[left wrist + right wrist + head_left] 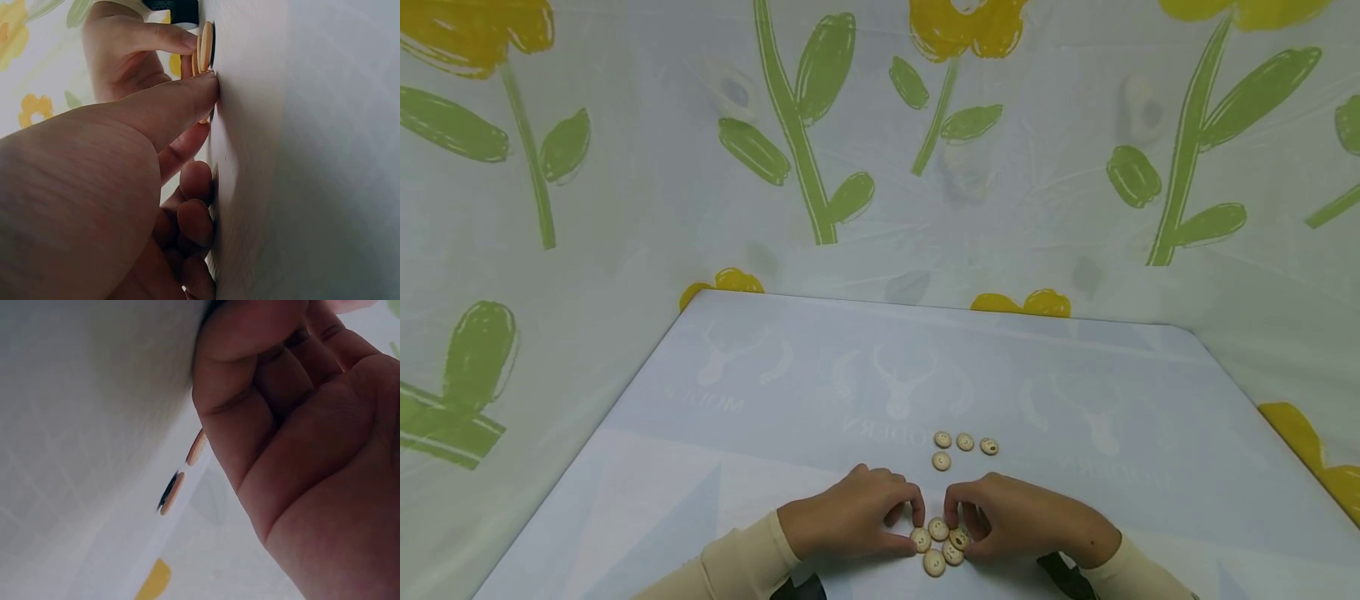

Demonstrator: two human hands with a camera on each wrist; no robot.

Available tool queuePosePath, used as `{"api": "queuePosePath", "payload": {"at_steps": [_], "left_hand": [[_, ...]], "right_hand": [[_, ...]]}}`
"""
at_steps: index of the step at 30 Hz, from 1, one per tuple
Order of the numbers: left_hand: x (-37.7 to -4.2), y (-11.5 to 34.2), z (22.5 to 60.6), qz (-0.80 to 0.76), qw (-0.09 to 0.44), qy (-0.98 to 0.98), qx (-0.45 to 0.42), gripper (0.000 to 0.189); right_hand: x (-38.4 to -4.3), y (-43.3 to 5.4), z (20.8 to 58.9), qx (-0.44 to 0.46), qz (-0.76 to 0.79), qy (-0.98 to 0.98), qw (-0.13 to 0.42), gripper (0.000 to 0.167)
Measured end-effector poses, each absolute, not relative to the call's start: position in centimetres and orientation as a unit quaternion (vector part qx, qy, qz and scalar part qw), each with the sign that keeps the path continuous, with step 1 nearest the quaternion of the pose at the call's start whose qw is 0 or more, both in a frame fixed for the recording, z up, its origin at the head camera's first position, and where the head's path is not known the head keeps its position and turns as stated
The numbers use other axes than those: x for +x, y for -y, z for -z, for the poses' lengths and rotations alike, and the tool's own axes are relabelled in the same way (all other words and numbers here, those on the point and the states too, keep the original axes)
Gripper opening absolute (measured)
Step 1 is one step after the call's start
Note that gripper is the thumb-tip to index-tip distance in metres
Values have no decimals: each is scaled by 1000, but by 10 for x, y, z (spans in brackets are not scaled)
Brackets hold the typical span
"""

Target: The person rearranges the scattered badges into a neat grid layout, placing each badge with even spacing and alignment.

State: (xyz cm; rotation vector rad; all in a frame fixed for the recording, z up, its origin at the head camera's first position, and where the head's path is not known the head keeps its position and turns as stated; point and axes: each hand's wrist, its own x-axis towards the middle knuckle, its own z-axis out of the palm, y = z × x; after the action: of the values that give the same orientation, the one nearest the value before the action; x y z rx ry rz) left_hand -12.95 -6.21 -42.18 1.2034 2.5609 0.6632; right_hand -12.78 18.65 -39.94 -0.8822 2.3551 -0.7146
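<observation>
Several round wooden buttons lie close together at the table's near side, one of them a front button (pixel 934 563). My left hand (pixel 853 512) comes in from the left, thumb and index finger at opposite edges of the leftmost button (pixel 921 540). From the right, my right hand (pixel 1026 518) pinches a dark-marked button (pixel 959 538) that overlaps its neighbour. In the left wrist view, edge-on buttons (pixel 206 47) show between the two hands. The right hand's palm (pixel 325 469) hides its fingertips in the right wrist view.
Farther back on the table (pixel 812 375), three buttons form a row, with a middle button (pixel 965 442), and a single button (pixel 941 461) sits below the row's left end. A flower-printed cloth (pixel 647 167) hangs behind the table's back edge.
</observation>
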Motion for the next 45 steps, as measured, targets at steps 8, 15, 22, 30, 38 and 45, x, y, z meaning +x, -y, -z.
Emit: {"api": "queuePosePath", "payload": {"at_steps": [8, 15, 22, 30, 38, 45], "left_hand": [[-129, 62, 421, -230, 125, -875, 407, 18], [-130, 62, 422, -228, 125, -876, 406, 19], [-130, 62, 423, -229, 121, -876, 407, 19], [-129, 63, 423, -230, 117, -875, 410, 19], [-130, 63, 424, -233, 120, -874, 409, 19], [-130, 63, 423, -234, 123, -873, 410, 19]], "right_hand": [[-129, -187, 401, -321, 268, -870, 260, 24], [-133, -190, 401, -320, 265, -882, 221, 21], [-136, -191, 401, -284, 254, -908, 176, 20], [-140, -192, 401, -257, 257, -918, 157, 24], [-144, -194, 403, -237, 266, -926, 128, 24], [-147, -195, 404, -211, 269, -931, 129, 23]]}}
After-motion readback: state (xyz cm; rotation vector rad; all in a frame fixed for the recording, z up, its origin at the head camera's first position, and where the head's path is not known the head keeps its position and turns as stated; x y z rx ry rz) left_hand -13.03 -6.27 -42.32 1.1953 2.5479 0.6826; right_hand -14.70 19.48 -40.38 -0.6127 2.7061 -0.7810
